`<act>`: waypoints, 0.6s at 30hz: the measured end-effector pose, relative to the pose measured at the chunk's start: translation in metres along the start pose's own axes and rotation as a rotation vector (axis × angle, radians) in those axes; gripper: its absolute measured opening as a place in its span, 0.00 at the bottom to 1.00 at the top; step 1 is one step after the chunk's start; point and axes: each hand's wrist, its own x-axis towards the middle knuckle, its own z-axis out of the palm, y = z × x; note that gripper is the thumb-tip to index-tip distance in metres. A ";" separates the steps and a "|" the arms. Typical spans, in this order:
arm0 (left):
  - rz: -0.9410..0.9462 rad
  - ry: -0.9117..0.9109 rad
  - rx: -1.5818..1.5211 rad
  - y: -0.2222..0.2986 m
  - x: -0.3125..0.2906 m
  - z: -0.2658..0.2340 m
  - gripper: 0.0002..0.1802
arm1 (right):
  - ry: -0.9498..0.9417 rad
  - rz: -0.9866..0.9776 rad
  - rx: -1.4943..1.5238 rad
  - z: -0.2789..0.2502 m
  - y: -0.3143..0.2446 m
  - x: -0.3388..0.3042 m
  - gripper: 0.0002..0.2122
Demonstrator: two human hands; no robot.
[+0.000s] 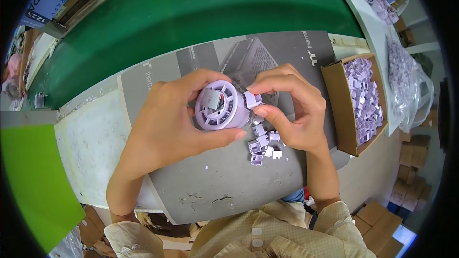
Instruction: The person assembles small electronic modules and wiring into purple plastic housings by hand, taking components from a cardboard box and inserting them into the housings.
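My left hand (177, 119) is closed round a lilac plastic cylinder-shaped housing (241, 116), held tilted above the grey work mat. Its round end has a ring of spokes and slots, with a small grey square piece (211, 99) in the middle. At the housing's right side, my right hand (296, 107) pinches a small lilac plastic clip-like part (250, 99) between thumb and forefinger. A bit of red shows beside that part. Whether the part touches the housing is hard to make out. Below the hands lies a loose heap of similar small lilac parts (262, 143).
A cardboard box (340, 107) full of small lilac parts stands at the right. Printed grey cardboard (224, 177) covers the table, cracked near its front edge. Beyond it runs a green conveyor belt (191, 7). A clear plastic bag (415, 91) hangs at far right.
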 end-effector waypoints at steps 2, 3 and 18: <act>-0.017 -0.005 -0.044 0.002 0.001 0.001 0.36 | 0.018 -0.060 0.008 0.000 0.004 -0.001 0.11; -0.036 -0.009 -0.087 0.002 0.000 0.001 0.37 | 0.014 -0.063 0.012 0.000 0.005 -0.001 0.11; -0.005 0.011 -0.286 0.006 -0.001 0.007 0.35 | 0.084 0.010 0.188 0.000 -0.002 -0.005 0.10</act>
